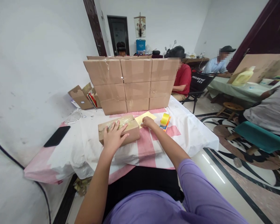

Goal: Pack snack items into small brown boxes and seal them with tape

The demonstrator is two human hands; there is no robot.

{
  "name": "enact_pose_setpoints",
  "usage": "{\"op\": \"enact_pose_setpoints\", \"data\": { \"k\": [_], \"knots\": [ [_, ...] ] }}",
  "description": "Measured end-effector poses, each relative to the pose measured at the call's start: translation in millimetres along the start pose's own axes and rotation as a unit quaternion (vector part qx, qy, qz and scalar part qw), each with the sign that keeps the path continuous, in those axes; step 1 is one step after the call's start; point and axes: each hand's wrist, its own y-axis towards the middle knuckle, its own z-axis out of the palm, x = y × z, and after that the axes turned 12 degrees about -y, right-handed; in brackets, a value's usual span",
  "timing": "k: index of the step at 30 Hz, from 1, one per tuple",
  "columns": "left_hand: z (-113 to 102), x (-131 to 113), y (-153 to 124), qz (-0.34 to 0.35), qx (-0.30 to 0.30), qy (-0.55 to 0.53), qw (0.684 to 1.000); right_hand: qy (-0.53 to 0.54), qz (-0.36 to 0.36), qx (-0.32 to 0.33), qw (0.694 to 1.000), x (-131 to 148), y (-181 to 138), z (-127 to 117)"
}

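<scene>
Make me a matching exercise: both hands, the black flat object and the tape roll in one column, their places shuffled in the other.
1. left hand
2. right hand
3. black flat object
4. tape roll

A. near the left edge of the table
B. to the right of the yellow sheet
C. spread on top of the nearest cardboard box
D. fingers curled, at the yellow sheet

Pairs: 1-C, 2-D, 3-A, 4-B
</scene>
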Motion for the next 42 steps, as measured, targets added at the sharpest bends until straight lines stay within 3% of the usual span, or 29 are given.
{"op": "enact_pose_setpoints", "data": {
  "k": [6, 11, 18, 20, 24, 28, 31, 36, 42],
  "knots": [
    [2, 2, 0, 0.004, -0.006, 0.009, 1.000, 0.056, 0.022, -0.039, 0.997, 4, 0, 11],
    [3, 2, 0, 0.009, -0.015, -0.003, 1.000, 0.191, 0.022, -0.108, 0.975, -2, -11, 10],
    [0, 1, 1, -0.007, -0.010, -0.025, 1.000, 0.433, -0.041, -0.185, 0.881, 0, -61, -6],
    [-3, -2, -1, 0.002, -0.048, -0.057, 0.997, 0.484, -0.057, -0.204, 0.849, 4, -82, -9],
    [-17, -27, -9, 0.048, -0.196, -0.173, 0.964, 0.550, -0.094, -0.246, 0.793, 19, -128, -16],
    [-31, -63, -18, 0.106, -0.224, -0.286, 0.926, 0.571, -0.151, -0.293, 0.752, 38, -171, -21],
    [-36, -79, -20, 0.111, -0.203, -0.338, 0.912, 0.549, -0.173, -0.312, 0.756, 49, -195, -21],
    [-35, -81, -23, 0.114, -0.203, -0.378, 0.896, 0.481, -0.171, -0.361, 0.780, 55, -214, -19],
    [-33, -84, -26, 0.134, -0.223, -0.374, 0.890, 0.502, -0.130, -0.366, 0.772, 57, -218, -18]
  ]
}}
